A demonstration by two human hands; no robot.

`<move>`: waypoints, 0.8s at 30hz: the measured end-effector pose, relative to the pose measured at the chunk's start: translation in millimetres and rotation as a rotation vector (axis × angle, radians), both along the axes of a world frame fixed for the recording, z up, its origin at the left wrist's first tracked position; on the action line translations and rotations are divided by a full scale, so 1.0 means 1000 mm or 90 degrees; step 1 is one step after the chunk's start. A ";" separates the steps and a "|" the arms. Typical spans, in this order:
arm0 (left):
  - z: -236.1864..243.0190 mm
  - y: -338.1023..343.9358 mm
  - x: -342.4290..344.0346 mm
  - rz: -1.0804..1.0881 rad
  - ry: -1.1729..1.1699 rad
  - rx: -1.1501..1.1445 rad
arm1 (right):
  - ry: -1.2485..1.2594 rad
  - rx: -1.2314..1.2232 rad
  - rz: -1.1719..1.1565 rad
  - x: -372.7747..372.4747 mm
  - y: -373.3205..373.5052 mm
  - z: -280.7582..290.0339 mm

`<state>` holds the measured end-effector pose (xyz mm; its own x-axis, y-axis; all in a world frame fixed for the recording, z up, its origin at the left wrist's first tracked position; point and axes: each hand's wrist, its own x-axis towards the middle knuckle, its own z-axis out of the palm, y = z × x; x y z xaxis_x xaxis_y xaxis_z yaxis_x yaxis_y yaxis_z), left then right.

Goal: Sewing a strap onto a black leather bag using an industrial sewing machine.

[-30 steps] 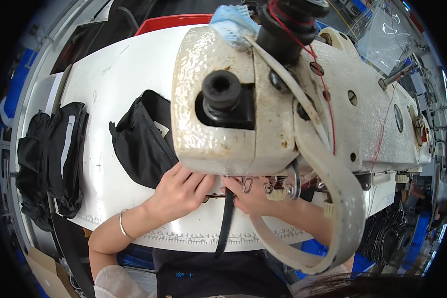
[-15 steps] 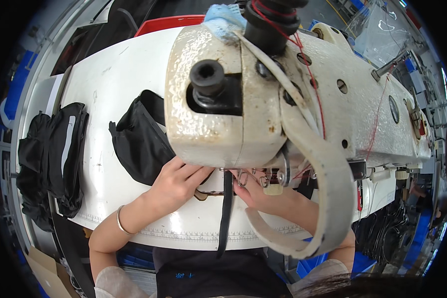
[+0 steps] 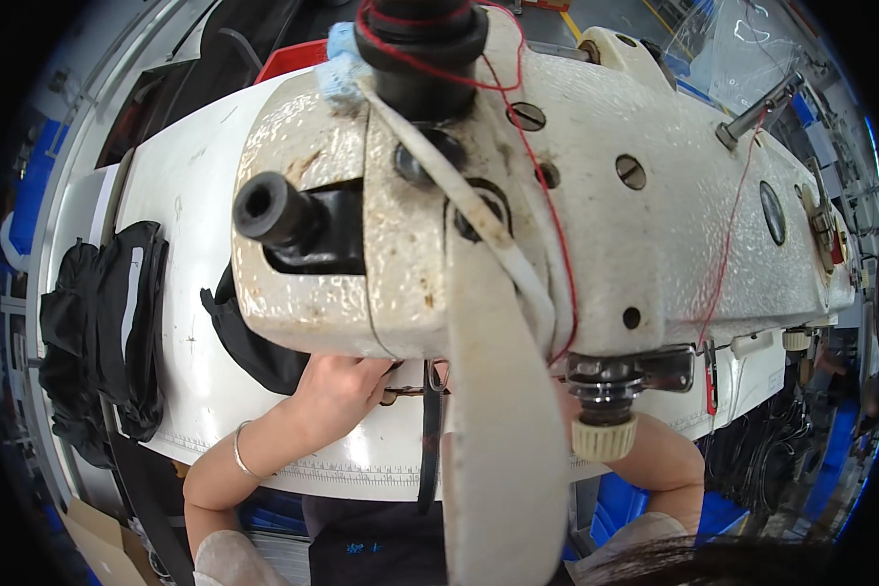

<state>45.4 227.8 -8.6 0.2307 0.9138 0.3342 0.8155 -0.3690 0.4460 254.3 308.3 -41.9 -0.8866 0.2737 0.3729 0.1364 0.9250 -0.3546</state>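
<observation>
A white sewing machine head (image 3: 303, 322) fills the middle and covers the stitching spot. My left hand (image 3: 337, 393), with a bangle on its wrist, is closed at the edge of a black fabric piece (image 3: 264, 356); its fingertips are partly hidden under the machine. A black zipper strip (image 3: 429, 439) runs from beneath the head down over the table's front edge, to the right of that hand. Behind the broad off-white curved machine part (image 3: 503, 420), my right hand is almost wholly hidden; its forearm (image 3: 649, 454) shows to the right.
Stacked black fabric pieces (image 3: 127, 332) lie at the left of the white table (image 3: 190, 220). Red thread (image 3: 547, 205) runs over the machine. A cream-coloured knob (image 3: 604, 437) hangs over my right forearm. A cardboard box (image 3: 107, 542) stands at the lower left.
My view has moved closer to the machine, which now appears larger and further left. The curved part and knob now cover my right hand. My left hand stays at the black fabric.
</observation>
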 end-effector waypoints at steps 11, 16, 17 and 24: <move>-0.019 -0.007 -0.003 0.024 -0.055 -0.102 | -0.091 0.135 0.088 0.005 0.003 0.004; 0.002 0.000 0.006 0.033 0.007 -0.035 | -0.083 0.111 0.102 0.004 0.004 0.004; 0.003 0.000 0.006 0.035 0.009 -0.036 | -0.087 0.105 0.116 0.003 0.004 0.003; 0.009 0.010 0.018 0.028 -0.015 0.013 | -0.087 0.015 0.057 0.004 -0.001 0.013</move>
